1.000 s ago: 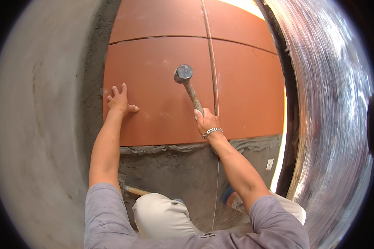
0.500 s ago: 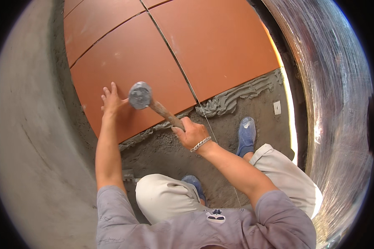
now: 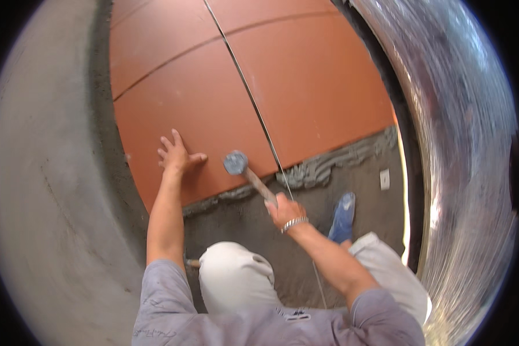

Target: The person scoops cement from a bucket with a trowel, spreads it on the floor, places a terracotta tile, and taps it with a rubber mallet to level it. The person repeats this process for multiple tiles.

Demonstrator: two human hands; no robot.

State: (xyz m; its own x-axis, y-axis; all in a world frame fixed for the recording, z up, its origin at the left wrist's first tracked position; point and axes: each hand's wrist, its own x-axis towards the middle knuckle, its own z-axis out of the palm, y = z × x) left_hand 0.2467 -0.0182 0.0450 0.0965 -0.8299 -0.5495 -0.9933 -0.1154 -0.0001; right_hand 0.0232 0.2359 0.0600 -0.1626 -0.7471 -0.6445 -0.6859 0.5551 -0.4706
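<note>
My left hand (image 3: pixel 177 157) lies with fingers spread on the near left terracotta floor tile (image 3: pixel 207 109). In my right hand (image 3: pixel 285 210) is the wooden handle of a mallet (image 3: pixel 235 163), whose round grey head is over the same tile, near its front right part. Whether the head touches the tile I cannot tell. Grey mortar (image 3: pixel 311 170) shows along the front edges of the near tiles. A thin string (image 3: pixel 319 282) runs from the joint between the two near tiles back toward me.
More tiles (image 3: pixel 161 40) extend ahead. A grey wall (image 3: pixel 46 173) curves along the left; plastic-wrapped material (image 3: pixel 461 173) stands at the right. A small white piece (image 3: pixel 384 179) lies on the rough grey floor (image 3: pixel 369 210), near my blue shoe (image 3: pixel 343 216). By my left knee a tool handle (image 3: pixel 192 263) shows partly.
The mallet has moved right across the tile, toward its front right corner. My left hand stays spread on the tile. The whole view has shifted a little.
</note>
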